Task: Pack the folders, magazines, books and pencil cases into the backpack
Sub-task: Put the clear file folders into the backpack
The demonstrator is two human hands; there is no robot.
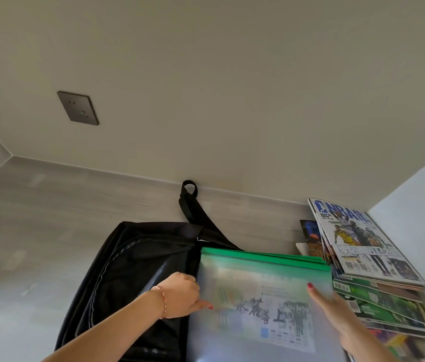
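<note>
Green-topped folders (263, 296) beside black backpack (138, 278)

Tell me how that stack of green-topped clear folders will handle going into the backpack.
The folders look thin and glossy, so probably floppy and slippery; several green edges fan apart, so they may slide. Both the left hand and right hand grip them.

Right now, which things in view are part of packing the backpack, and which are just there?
Part of the job:
backpack, open
folders, held by left hand and right hand
magazines, stacked on the right

Just there:
wall socket
floor
bracelet on the left wrist
</note>
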